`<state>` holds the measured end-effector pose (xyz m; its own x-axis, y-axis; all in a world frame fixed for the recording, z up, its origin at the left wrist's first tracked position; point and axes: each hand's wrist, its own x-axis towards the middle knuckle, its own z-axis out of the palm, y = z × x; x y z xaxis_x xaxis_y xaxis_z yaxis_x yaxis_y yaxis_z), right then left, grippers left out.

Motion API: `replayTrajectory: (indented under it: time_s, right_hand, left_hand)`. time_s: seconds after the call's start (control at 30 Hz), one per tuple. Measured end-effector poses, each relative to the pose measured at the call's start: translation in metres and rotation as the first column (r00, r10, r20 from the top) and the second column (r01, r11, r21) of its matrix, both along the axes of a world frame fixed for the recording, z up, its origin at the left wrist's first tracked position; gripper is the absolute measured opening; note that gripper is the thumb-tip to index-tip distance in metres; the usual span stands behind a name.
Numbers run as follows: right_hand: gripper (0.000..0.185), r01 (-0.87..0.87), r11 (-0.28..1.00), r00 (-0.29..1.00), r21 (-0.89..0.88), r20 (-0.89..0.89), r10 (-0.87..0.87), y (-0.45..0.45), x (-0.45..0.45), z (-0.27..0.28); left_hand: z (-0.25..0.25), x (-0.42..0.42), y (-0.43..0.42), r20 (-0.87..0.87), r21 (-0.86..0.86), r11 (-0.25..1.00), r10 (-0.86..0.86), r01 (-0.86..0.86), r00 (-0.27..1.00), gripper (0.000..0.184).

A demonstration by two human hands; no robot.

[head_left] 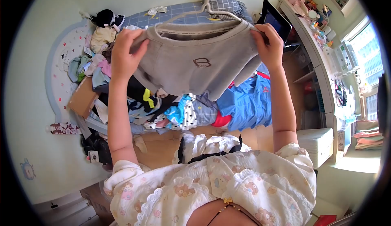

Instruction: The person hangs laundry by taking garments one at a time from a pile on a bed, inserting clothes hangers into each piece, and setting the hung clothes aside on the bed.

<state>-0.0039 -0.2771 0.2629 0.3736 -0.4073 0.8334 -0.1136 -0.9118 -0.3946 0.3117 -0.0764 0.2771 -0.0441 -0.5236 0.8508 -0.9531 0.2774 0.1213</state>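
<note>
A grey sweatshirt with a small dark logo on its chest hangs in front of me, spread wide. Its shoulders sit over a white hanger, whose hook rises past the top of the view. My left hand pinches the shoulder on the left side, thumb against the cloth. On the other side my right hand is closed on the opposite shoulder. Below the sweatshirt's hem, a blue garment with red parts lies on the bed. The sweatshirt's back is mostly hidden.
Heaped clothes cover much of the bed, with a cardboard box at its left. A long desk holding a monitor runs along the right. A white storage box stands on the floor near it.
</note>
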Motion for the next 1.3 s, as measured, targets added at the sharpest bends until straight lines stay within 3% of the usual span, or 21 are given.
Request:
replayTrajectory:
  time_s: [0.1,0.13,0.23,0.33,0.37,0.4,0.5,0.57,0.63,0.7,0.8,1.1,1.23,1.3]
  right_hand:
    - [0.010,0.039,0.998,0.998,-0.041,0.060,-0.037,-0.023,-0.069,-0.004]
    - [0.010,0.031,0.998,0.998,-0.059,0.056,-0.027,-0.031,-0.089,-0.003]
    - [0.015,0.025,0.999,0.999,-0.034,0.043,-0.023,-0.044,-0.140,0.001]
    - [0.023,0.177,0.984,0.981,0.036,-0.084,-0.174,-0.053,-0.185,-0.001]
    - [0.028,0.201,0.968,0.968,0.149,-0.182,-0.173,-0.053,-0.199,-0.006]
    - [0.027,0.148,0.979,0.973,0.139,-0.201,-0.118,-0.052,-0.212,-0.014]
    - [0.022,0.034,0.973,0.975,0.229,-0.221,0.018,-0.035,-0.260,-0.034]
    - [0.019,0.093,0.961,0.958,0.259,-0.288,-0.015,-0.017,-0.297,-0.049]
    - [0.019,0.121,0.984,0.955,0.132,-0.285,-0.079,-0.005,-0.332,-0.072]
    - [0.021,0.233,0.952,0.938,0.201,-0.303,-0.166,0.019,-0.363,-0.089]
    - [0.019,0.348,0.924,0.895,0.157,-0.350,-0.277,0.038,-0.410,-0.120]
    - [0.015,0.439,0.870,0.855,0.224,-0.404,-0.327,0.051,-0.479,-0.146]
    - [0.016,0.464,0.845,0.834,0.267,-0.454,-0.315,0.000,-0.468,-0.185]
    - [0.019,0.457,0.852,0.812,0.256,-0.511,-0.282,-0.042,-0.458,-0.212]
  left_hand:
    - [-0.021,-0.050,-0.005,-0.265,0.064,0.998,0.002,0.015,0.964,0.015]
    - [-0.026,-0.066,-0.001,-0.353,0.216,0.976,0.109,-0.032,0.929,0.014]
    - [-0.038,-0.119,-0.003,-0.261,0.199,0.970,0.192,-0.142,0.946,0.013]
    - [-0.050,-0.169,0.001,-0.296,0.079,0.975,0.223,-0.209,0.929,0.010]
    - [-0.051,-0.183,0.004,-0.302,0.056,0.973,0.231,-0.224,0.925,0.010]
    - [-0.054,-0.196,0.005,-0.274,0.058,0.972,0.233,-0.226,0.933,0.009]
    - [-0.061,-0.238,0.018,-0.250,0.256,0.952,0.233,-0.168,0.940,0.012]
    - [-0.083,-0.260,0.024,-0.160,0.335,0.934,0.187,-0.125,0.969,0.014]
    - [-0.105,-0.291,0.032,-0.233,0.431,0.901,0.166,-0.051,0.958,0.016]
    - [-0.126,-0.325,0.042,-0.279,0.460,0.888,0.154,-0.009,0.948,0.017]
    - [-0.155,-0.372,0.060,-0.483,0.553,0.818,0.162,0.157,0.860,0.016]
    - [-0.192,-0.430,0.065,-0.697,0.566,0.708,0.137,0.423,0.704,0.015]
    - [-0.225,-0.424,0.020,-0.681,0.571,0.726,0.159,0.383,0.714,0.018]
    - [-0.241,-0.415,-0.012,-0.648,0.651,0.669,0.246,0.357,0.721,0.018]
